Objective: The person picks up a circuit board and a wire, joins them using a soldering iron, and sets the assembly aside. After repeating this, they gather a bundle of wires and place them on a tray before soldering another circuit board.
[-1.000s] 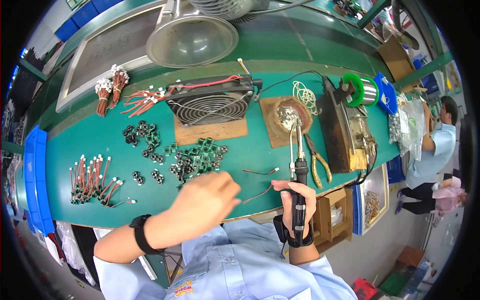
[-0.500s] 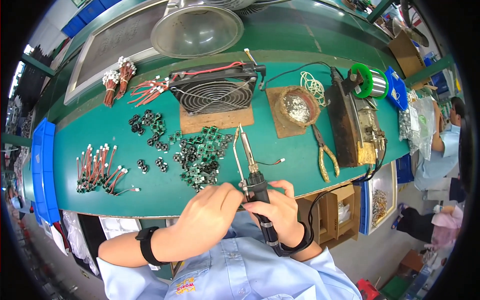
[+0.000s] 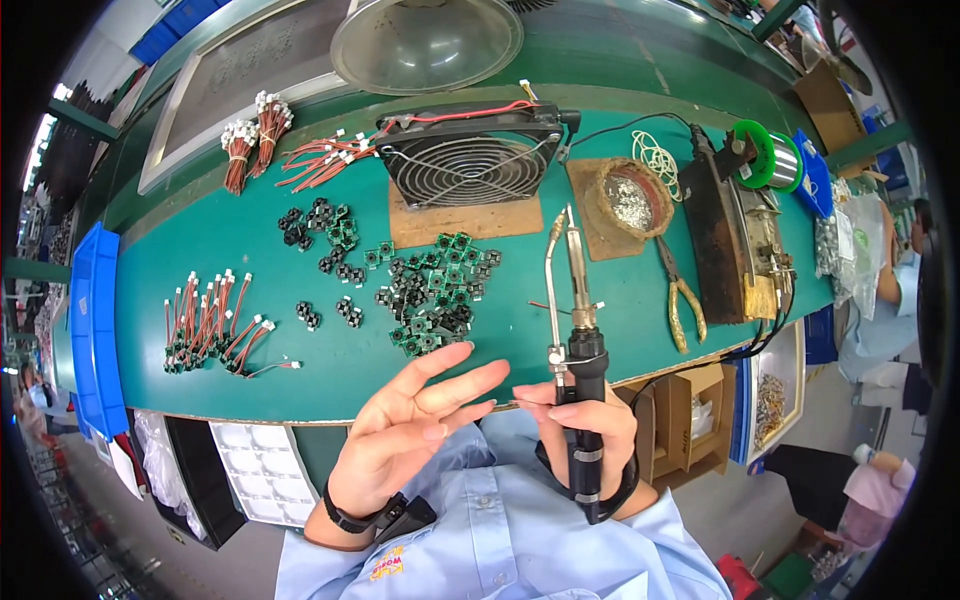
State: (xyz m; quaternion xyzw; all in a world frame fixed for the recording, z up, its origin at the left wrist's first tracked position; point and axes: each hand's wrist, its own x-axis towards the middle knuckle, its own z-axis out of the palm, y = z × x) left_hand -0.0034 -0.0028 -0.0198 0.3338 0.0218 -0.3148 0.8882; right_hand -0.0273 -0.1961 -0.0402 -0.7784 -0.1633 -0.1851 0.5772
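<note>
Fingers (image 3: pixel 470 385) of the worker's left hand (image 3: pixel 385 450) spread apart with nothing visible in their hold, while those of the right hand (image 3: pixel 615 425) wrap the handle of a soldering iron, both hands on the near side of the cooling fan (image 3: pixel 470 165); whether the right fingertips also pinch a wire is too small to tell. Green surface (image 3: pixel 240 230) stretches around and beneath the fan, a bell-shaped metal hood (image 3: pixel 427 45) behind it. Far to the fan's left stands a blue plastic bin (image 3: pixel 97 320); well to its right sits a dark metal box (image 3: pixel 712 240). The soldering iron (image 3: pixel 586 350) points upward, its tip just right of the fan's near corner. Pliers (image 3: pixel 675 315) lie to the fan's right, closer to the worker, past a round pot (image 3: pixel 603 205) of silvery bits. Tied bundles of red wires (image 3: pixel 237 165) rest left of the fan, wired circuit boards (image 3: pixel 205 340) lie left and nearer, and bare circuit boards (image 3: pixel 440 290) are heaped directly in front of it.
</note>
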